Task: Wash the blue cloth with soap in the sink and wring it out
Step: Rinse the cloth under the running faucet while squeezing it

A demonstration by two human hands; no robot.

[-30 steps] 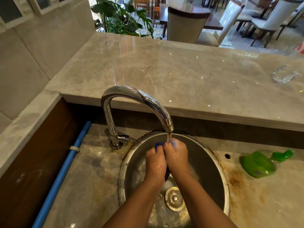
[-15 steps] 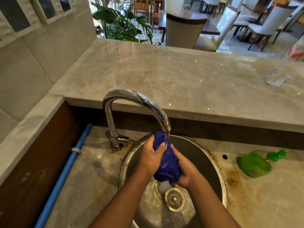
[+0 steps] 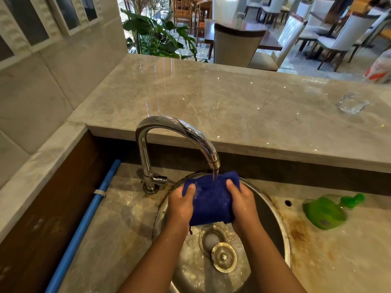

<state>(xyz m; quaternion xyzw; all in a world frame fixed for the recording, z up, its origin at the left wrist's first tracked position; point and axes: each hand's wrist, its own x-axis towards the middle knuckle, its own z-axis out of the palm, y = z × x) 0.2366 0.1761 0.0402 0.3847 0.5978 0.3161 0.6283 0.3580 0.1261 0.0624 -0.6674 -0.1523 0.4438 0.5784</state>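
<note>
The blue cloth (image 3: 210, 199) is spread between both hands over the round steel sink (image 3: 273, 210), right under the chrome faucet (image 3: 175, 132). A thin stream of water runs from the spout onto the cloth's top edge. My left hand (image 3: 182, 205) grips the cloth's left side, thumb on top. My right hand (image 3: 241, 201) grips its right side the same way. A green soap bottle (image 3: 325, 212) lies on its side on the stained counter to the right of the sink.
A loose drain plug (image 3: 224, 258) rests beside the open drain (image 3: 211, 238) in the basin. A blue pipe (image 3: 84, 225) runs along the left. A raised marble counter (image 3: 211, 102) behind the faucet holds a clear glass (image 3: 352, 102).
The cloth went from bunched between my pressed-together hands to being held spread wide under the water. My hands moved apart. The camera view tilted slightly upward.
</note>
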